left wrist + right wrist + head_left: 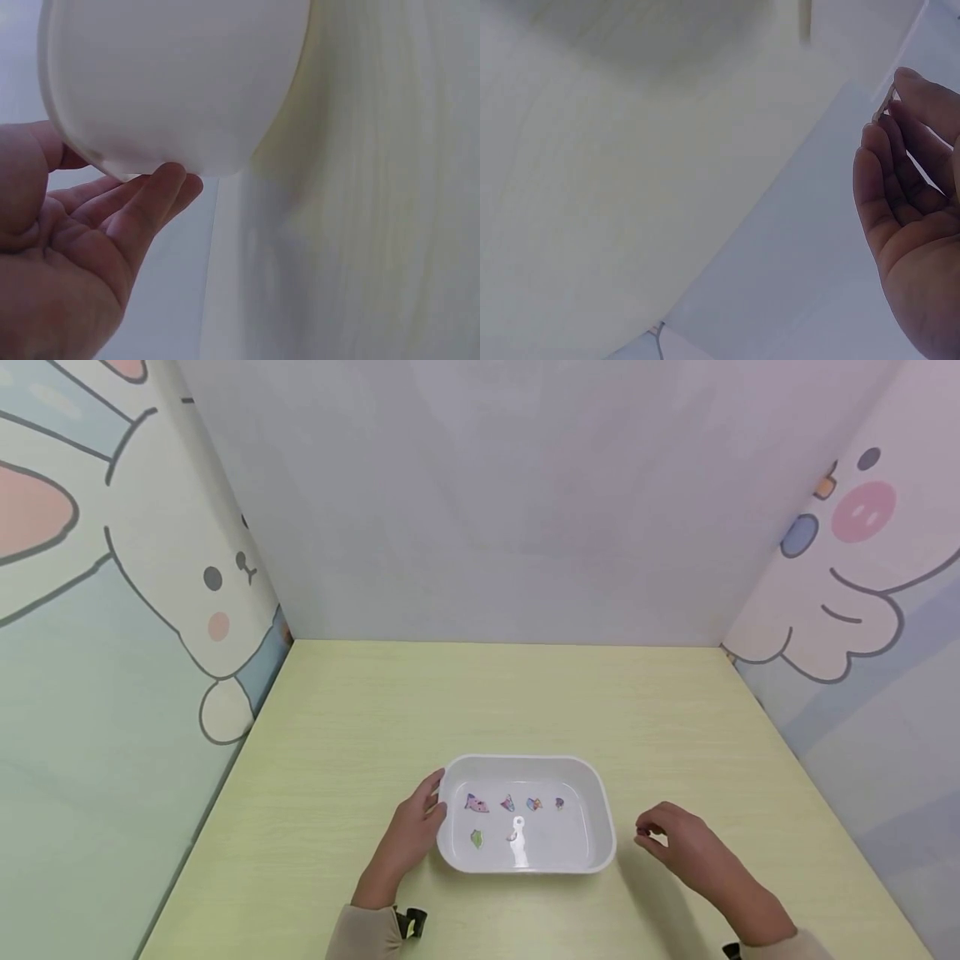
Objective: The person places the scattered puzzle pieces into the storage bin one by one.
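A white rectangular tray (555, 857) stands on the table, holding several small flat coloured pieces. A pink spotted piece (477, 804) lies at the back left of its floor, and a green piece (477, 839) lies in front of that. My left hand (411, 832) grips the tray's left end; the left wrist view shows its fingers against the outer wall and the thumb by the rim. To the right of the tray, apart from it, my right hand (686, 847) pinches a small thin piece (886, 103) between thumb and fingertips. Its printed face is hidden.
The pale yellow-green table (510, 702) spreads around the tray. A plain grey wall (487, 510) closes off the back. Side walls carry cartoon animals, a white rabbit (172, 552) at left and a pink-cheeked figure (900, 443) at right.
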Demonstrator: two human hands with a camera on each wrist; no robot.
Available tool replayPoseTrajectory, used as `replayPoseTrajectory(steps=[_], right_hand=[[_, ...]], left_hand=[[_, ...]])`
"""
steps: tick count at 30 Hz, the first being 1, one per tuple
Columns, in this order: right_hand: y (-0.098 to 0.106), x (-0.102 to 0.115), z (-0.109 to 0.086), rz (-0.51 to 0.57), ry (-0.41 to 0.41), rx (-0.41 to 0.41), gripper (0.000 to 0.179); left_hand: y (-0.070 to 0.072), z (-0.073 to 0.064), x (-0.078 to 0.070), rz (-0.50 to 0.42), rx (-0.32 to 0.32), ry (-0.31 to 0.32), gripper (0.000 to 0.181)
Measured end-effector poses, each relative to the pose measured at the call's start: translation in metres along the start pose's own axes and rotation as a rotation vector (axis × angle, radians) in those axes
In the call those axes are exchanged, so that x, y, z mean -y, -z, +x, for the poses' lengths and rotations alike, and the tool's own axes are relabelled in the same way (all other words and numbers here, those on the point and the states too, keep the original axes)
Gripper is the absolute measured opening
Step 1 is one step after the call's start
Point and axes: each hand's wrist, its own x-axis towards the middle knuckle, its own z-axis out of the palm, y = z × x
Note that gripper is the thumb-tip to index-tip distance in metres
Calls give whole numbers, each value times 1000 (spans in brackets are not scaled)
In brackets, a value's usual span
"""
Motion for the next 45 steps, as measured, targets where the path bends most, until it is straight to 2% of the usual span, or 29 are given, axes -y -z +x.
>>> replayPoseTrajectory(steps=[4, 8, 13, 18, 31, 38, 45], right_hand=[[3, 1, 5, -8, 66, -53, 21], [6, 4, 9, -11, 83, -66, 22], [12, 11, 16, -11, 53, -25, 19], [16, 18, 24, -21, 64, -2, 17], [21, 39, 49, -60, 129, 71, 11], [18, 49, 62, -79, 223, 65, 13], [16, 60, 75, -100, 253, 131, 11]], left_hand=[[0, 0, 0, -3, 1, 2, 52], [-1, 0, 0, -2, 0, 1, 52], [-1, 0, 0, 3, -7, -3, 52], [-1, 0, -1, 2, -8, 3, 52], [-1, 0, 0, 6, -7, 6, 52], [-2, 0, 2, 4, -11, 10, 52], [-2, 0, 3, -4, -12, 13, 52]])
